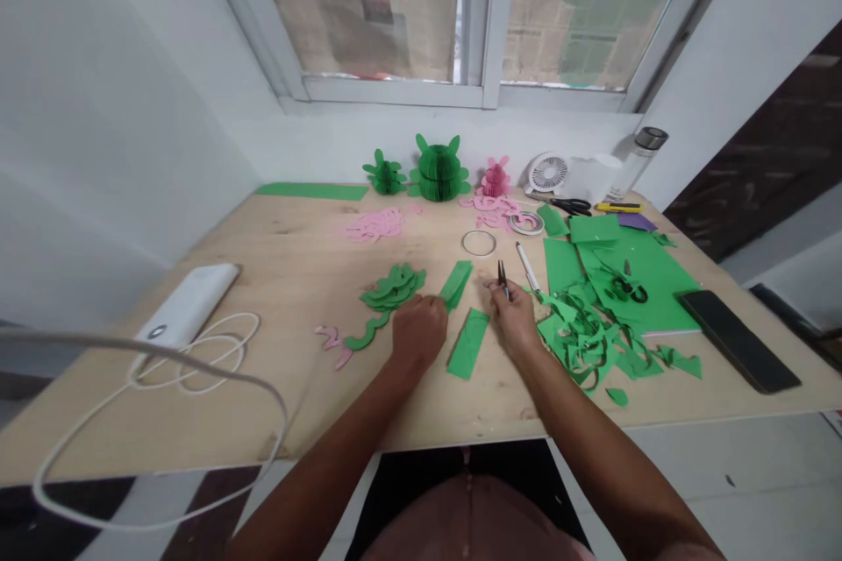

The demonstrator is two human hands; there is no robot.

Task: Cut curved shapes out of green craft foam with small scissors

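Note:
My left hand (419, 329) is closed in a fist low over the table. Its right side meets a folded green paper strip (456, 283); whether the fingers hold it is hidden. Left of this hand lie a pile of green scalloped paper cutouts (395, 285), a curvy green cutout (367, 330) and a small pink cutout (334, 344). My right hand (514, 316) is closed round a small two-pronged tool (503, 273), its dark tips slightly apart and pointing away from me. Between my forearms lies a green paper rectangle (468, 344).
Green scraps (585, 337), small black scissors (624, 287), green sheets (658, 280) and a phone (738, 340) lie right. Behind are paper figures (439, 171), pink cutouts (376, 224), tape (526, 223), a pen (527, 266) and a fan (548, 173). A power bank (190, 302) with cable is left.

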